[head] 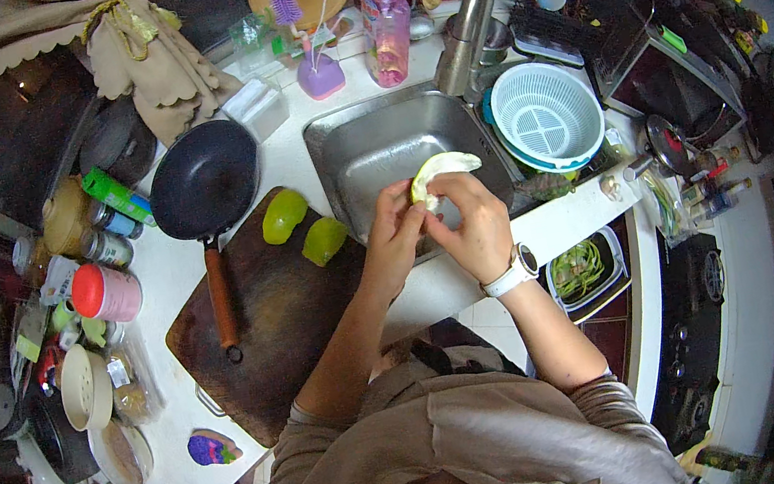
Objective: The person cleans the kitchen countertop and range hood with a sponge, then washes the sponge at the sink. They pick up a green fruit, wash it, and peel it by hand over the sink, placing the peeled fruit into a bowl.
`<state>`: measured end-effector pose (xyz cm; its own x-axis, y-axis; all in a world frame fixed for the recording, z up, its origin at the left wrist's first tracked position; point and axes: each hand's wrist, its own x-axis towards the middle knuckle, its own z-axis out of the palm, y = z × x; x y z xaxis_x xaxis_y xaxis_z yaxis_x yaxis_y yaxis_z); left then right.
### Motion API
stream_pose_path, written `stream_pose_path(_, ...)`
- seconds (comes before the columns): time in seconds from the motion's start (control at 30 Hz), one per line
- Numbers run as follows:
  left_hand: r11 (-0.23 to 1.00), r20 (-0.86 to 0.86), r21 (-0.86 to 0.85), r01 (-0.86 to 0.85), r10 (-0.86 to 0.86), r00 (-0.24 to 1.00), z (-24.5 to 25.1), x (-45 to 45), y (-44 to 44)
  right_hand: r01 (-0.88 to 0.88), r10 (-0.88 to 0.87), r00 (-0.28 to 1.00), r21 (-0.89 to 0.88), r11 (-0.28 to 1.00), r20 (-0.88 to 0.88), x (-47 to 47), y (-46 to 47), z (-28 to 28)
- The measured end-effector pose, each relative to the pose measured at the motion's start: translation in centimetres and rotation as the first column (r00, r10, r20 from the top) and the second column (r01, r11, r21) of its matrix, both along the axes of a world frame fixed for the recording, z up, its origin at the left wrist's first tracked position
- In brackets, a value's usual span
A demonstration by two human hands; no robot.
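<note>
Over the front of the steel sink [378, 141], my left hand [394, 237] and my right hand [469, 221] meet with fingertips close together. Between them is a curved piece of thick green rind with a white inner side [447, 162], which looks like citrus peel. Both hands pinch its lower end; the fingers partly hide what else is there. To the left, two green pieces, one rounded [284, 216] and one beside it [325, 241], lie on the dark wooden cutting board [263, 368]. My right wrist wears a white-strapped watch [514, 275].
A black frying pan [206, 179] rests with its wooden handle over the board. The faucet [468, 31] rises behind the sink, with a pale blue colander [548, 116] at its right. Soap bottle [389, 36] and purple brush holder [319, 74] stand behind. Below right is a bin [585, 271] holding green scraps.
</note>
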<state>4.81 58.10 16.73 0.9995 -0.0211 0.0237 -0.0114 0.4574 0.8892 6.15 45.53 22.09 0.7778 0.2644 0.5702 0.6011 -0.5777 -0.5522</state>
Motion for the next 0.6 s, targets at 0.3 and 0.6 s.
stream_pose_path(0.3,0.918,0.240,0.341,-0.200,0.120,0.963,0.0,0.4,0.6,-0.099,0.092,0.985,-0.044,0.994,-0.145,1.3,0.5,0.7)
stream_pose_path(0.6,0.998,-0.004,0.018,-0.068,0.068,0.998,-0.8,0.6,0.9,-0.026,0.029,0.999,-0.155,0.988,0.022,1.1,1.7,0.0)
